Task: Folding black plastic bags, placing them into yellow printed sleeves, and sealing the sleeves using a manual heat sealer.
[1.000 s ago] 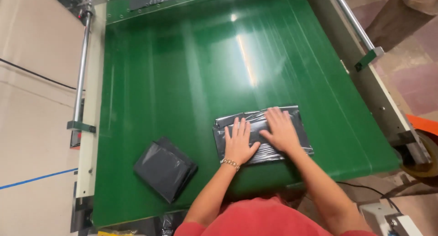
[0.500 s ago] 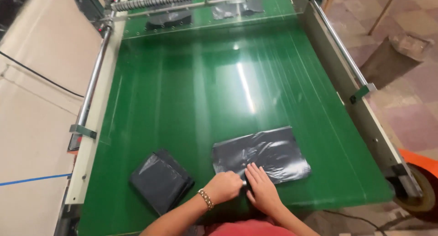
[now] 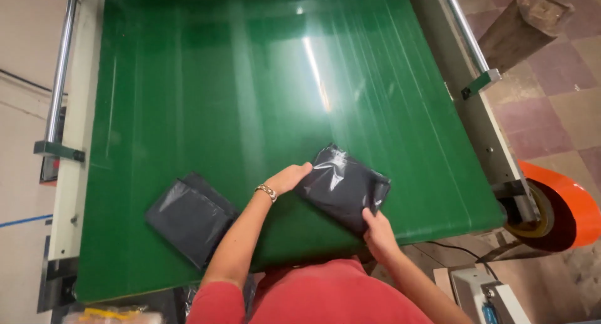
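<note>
A folded black plastic bag (image 3: 343,186) lies tilted on the green conveyor belt (image 3: 250,92) near its front edge. My left hand (image 3: 287,179) grips the bag's left edge, a bracelet on that wrist. My right hand (image 3: 375,231) holds the bag's near right corner at the belt's front edge. A second folded black bag (image 3: 191,216) lies flat on the belt to the left, beside my left forearm and untouched.
The belt runs away from me between a pale left frame with a metal rail (image 3: 61,67) and a right rail (image 3: 466,30). An orange roll (image 3: 563,202) sits at the right end of the frame. A wooden block (image 3: 526,17) stands on the tiled floor.
The bag was spread wide and flat under both palms; it is now folded smaller and turned at an angle, with my hands moved to its left edge and near corner.
</note>
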